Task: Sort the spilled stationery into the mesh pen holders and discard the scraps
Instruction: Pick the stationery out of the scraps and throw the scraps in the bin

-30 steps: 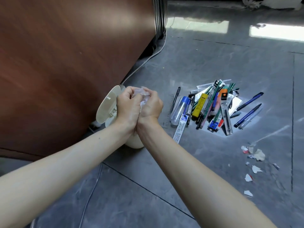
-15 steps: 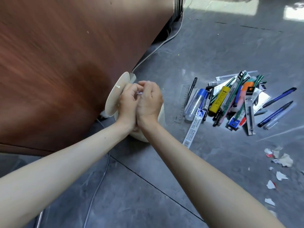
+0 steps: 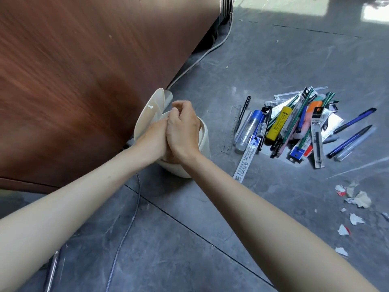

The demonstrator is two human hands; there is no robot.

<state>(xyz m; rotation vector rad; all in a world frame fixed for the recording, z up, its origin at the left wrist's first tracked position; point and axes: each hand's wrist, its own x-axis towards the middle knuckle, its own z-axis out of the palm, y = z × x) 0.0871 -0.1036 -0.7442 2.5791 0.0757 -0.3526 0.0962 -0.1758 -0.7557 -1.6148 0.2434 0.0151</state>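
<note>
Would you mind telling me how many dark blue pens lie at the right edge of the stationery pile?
2. The upper dark blue pen lies farther away; the lower dark blue pen lies nearer, beside a clear pen. More may be buried in the pile.

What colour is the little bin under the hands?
The bin is cream-white, best seen in the head view.

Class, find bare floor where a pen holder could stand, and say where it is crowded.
Bare floor lies beyond the stationery pile, and between that pile, the paper scraps and the right forearm. Crowded: the pile, the scraps, and round the bin.
</note>
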